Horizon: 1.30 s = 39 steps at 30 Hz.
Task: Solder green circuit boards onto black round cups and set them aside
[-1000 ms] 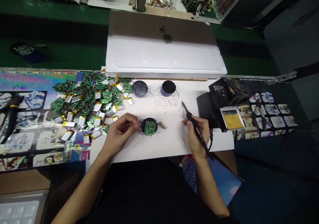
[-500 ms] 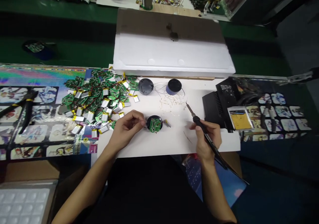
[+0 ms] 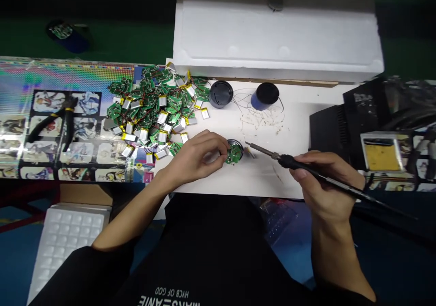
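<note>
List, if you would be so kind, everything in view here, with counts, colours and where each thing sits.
round casing with circuit board: one, black and green, on the white board.
soldering iron: one, black with a metal tip, just right of the casing.
pile of circuit boards and pouch batteries: many, green and silver, left of the casing.
empty-looking round casing: one, black, behind the pile's right edge.
round cap on a cylinder: one, black and blue, beside it.
wire clippings: many, pale, below that cap.
white board: one, white, under these.
foam block: one, white, behind the board.
pliers: one pair, black and yellow, on the printed mat at left.
soldering station: one, black, at right.
sponge tray: one, metal and yellow, beside the station.
dimpled foam tray: one, white, lower left.
left hand: one, on the casing.
right hand: one, holding the iron.
</note>
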{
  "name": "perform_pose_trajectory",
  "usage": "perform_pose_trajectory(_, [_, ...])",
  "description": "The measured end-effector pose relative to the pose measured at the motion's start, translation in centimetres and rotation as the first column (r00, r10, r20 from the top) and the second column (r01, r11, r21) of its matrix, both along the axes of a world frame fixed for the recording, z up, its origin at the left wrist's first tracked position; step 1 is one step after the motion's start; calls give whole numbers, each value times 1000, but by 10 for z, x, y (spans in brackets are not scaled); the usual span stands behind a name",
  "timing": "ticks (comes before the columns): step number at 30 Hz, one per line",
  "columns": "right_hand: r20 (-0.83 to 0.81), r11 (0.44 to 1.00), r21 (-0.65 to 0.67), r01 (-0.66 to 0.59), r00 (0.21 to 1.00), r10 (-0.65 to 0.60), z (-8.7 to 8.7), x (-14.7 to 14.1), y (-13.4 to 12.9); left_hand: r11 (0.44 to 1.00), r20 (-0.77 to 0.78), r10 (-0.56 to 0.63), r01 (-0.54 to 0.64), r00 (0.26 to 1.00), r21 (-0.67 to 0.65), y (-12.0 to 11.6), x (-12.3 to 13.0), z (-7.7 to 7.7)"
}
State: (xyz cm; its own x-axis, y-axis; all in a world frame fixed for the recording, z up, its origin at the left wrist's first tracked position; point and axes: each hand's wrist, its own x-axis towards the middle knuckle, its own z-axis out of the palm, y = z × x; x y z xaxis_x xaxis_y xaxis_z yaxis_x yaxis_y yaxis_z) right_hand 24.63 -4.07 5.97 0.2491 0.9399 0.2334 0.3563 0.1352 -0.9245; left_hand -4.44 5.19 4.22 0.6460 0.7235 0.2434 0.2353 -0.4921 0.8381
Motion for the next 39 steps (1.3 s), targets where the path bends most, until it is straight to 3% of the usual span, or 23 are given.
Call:
perform_pose_trajectory(5, [58,997,-58,-52,997,55,12,-4,4,993,-71,-31,39,997,113,2,2,-4])
perform_pose_trajectory(9, [24,987,-77,-143,989,145,21,-4,8,992,-103,-79,88,992,88,5,2,-6])
perform_pose_trajectory(14, [167,963,-48,-265,949,269,26,-2,15,991,-108,-100,110,989,82,7,3,-4])
perform_pose_trajectory(17, [171,950,-87,-300,935,311,25,-2,17,992,-120,-96,104,988,68,7,4,-3])
perform_pose_trajectory(26, [126,933,-165,-319,931,341,17,-4,20,993,-136,-92,101,986,57,9,5,-3])
perform_pose_trajectory(39, [132,927,-138,-350,921,367,18,-13,26,994,-137,-102,106,985,27,10,5,3])
